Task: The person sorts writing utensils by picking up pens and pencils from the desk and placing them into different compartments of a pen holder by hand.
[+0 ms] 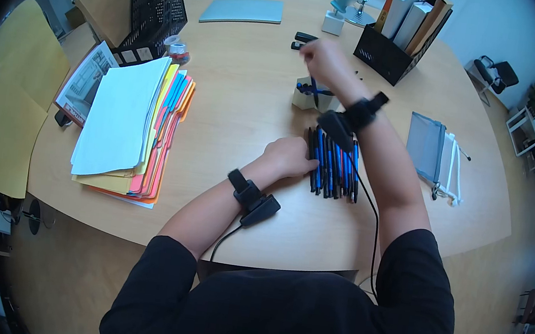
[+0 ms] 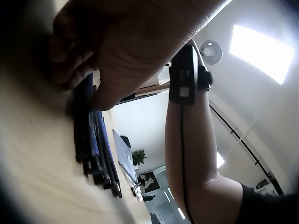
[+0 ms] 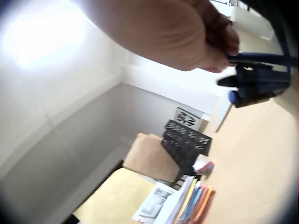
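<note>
Glossy plastic pens (image 1: 333, 165) lie on a smooth, matt wooden desk (image 1: 249, 98).

Pens (image 1: 333, 166) blue and black, some red. Folders (image 1: 163, 134) orange, pink, yellow, blue under white paper (image 1: 117, 115). Crate (image 1: 157, 6) black mesh, 11 o'clock. Pouch (image 1: 425, 146) grey-blue, 3 o'clock. Table (image 1: 249, 98) light wood.

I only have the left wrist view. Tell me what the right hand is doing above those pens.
Observer: The right hand pinches a blue pen over a small white pen cup.
Operator: Report what else is in the cup.
Observer: Several dark and blue pens stand in it.
Operator: Say where my left hand sits.
Observer: The left hand rests on the left edge of the row of blue and black pens lying on the wooden table.
Operator: Describe what lies left of it.
Observer: A stack of white paper and coloured folders.
</note>
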A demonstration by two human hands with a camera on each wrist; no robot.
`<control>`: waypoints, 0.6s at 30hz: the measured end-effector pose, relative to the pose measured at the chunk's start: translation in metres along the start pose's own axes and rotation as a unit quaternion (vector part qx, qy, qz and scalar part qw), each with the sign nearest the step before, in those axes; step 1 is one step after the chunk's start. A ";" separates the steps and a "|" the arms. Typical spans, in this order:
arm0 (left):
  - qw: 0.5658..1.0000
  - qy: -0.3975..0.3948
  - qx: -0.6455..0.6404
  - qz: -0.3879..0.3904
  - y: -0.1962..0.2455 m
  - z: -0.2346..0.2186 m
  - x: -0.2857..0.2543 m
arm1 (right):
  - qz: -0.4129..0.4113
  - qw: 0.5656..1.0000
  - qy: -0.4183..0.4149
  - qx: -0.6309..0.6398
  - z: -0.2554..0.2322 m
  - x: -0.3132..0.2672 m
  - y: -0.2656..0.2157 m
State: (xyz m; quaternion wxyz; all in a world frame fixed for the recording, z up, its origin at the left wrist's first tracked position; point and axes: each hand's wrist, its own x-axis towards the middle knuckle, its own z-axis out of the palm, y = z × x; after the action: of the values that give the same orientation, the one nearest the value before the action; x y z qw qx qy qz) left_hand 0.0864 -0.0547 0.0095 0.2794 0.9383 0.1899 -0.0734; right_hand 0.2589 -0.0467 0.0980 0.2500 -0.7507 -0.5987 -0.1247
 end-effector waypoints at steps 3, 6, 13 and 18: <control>1.000 0.015 -0.005 -0.017 0.003 0.003 0.000 | -0.073 0.958 0.245 0.131 -0.061 -0.011 -0.020; 0.999 0.015 0.020 -0.027 0.007 -0.002 -0.001 | -0.130 0.898 0.382 0.176 -0.096 -0.012 -0.012; 0.999 0.004 0.033 -0.020 0.009 -0.006 -0.006 | -0.009 0.975 0.220 -0.007 -0.062 -0.033 -0.005; 0.998 0.014 0.062 -0.007 0.012 -0.004 -0.012 | 0.041 0.990 0.101 -0.089 -0.040 -0.047 0.013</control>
State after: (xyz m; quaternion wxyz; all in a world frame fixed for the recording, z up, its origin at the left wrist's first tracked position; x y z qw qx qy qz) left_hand 0.0805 -0.0652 0.0213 0.2176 0.9533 0.1957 -0.0740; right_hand 0.2645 -0.1091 0.1061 0.2467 -0.7772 -0.5257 -0.2424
